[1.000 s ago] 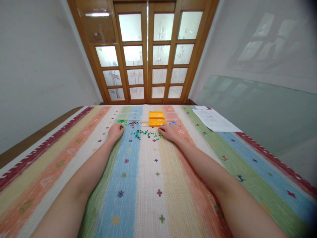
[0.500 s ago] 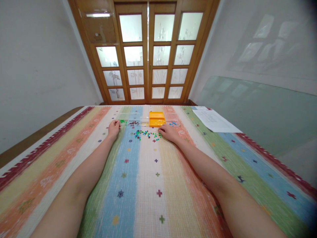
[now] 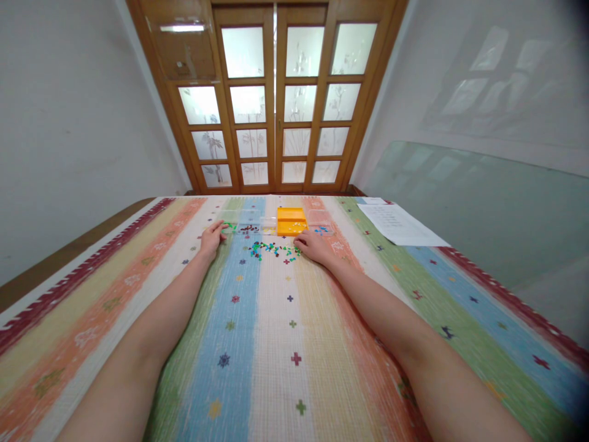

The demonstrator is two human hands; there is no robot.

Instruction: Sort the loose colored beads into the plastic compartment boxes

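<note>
At the left end of the row of boxes, my left hand (image 3: 212, 239) reaches over the near edge of a clear box holding green pieces (image 3: 229, 226). Its thumb and forefinger are apart, and I see nothing between them. My right hand (image 3: 313, 245) rests on the cloth by the right end of a loose pile of small coloured pieces (image 3: 264, 248). The fingers there are curled together with tips down; whether a piece is between them is hidden. Just beyond that hand stands an open orange box (image 3: 291, 215) with pale pieces in it.
Clear boxes hold dark red pieces (image 3: 249, 228), yellow pieces (image 3: 269, 231) and blue pieces (image 3: 321, 230). Printed paper sheets (image 3: 399, 224) lie at the back right of the striped tablecloth (image 3: 276, 344). Wooden glazed doors (image 3: 275, 98) stand behind the table.
My left hand has shifted slightly forward over the green pieces' box, and its pinched fingers have come apart. The right hand stays in place by the pile.
</note>
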